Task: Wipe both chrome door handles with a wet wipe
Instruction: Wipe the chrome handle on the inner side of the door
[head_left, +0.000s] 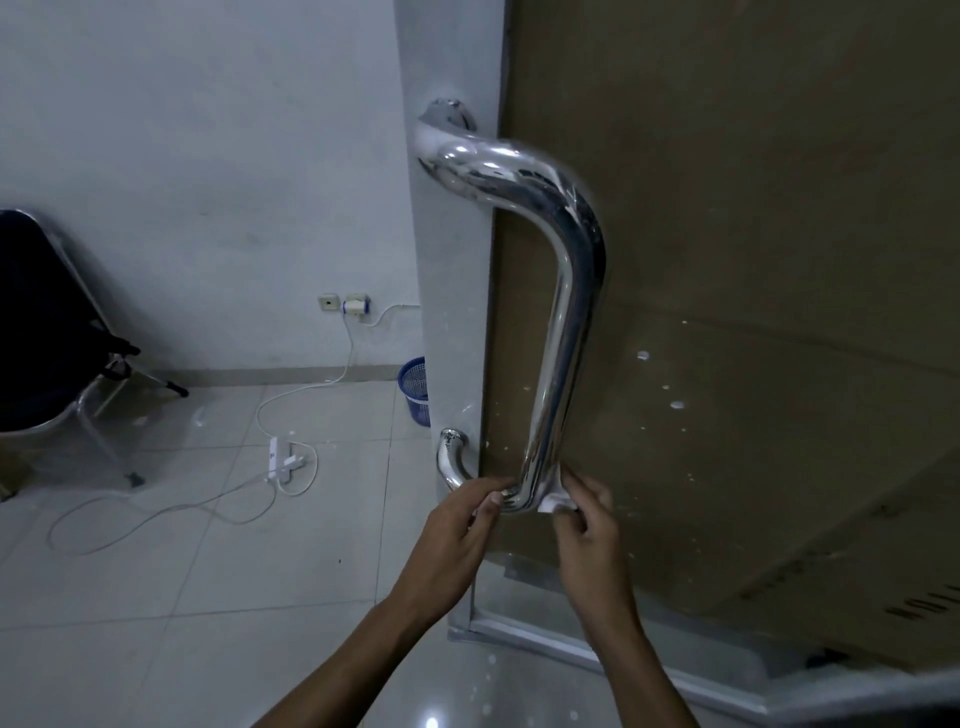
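Chrome fills the middle of my view: the handle (563, 322) runs down the door (753, 260) from its upper mount to a lower bend, where both my hands meet. My left hand (457, 525) has its fingers curled at the left side of that bend, pinching one end of the wipe (555, 503). My right hand (589, 512) pinches the other end, a white fold showing just right of the tube, touching it. The wipe passes around the bend between my two grips (most of it is hidden behind the tube and my fingers). A second chrome handle (451, 457) shows partly, just left of the door's edge. Beyond, on the tiled floor (156, 597), lie a white cable (156, 514) and power strip (283, 460); a blue basket (415, 389) stands by the wall, and a dark chair (41, 322) sits at the far left.
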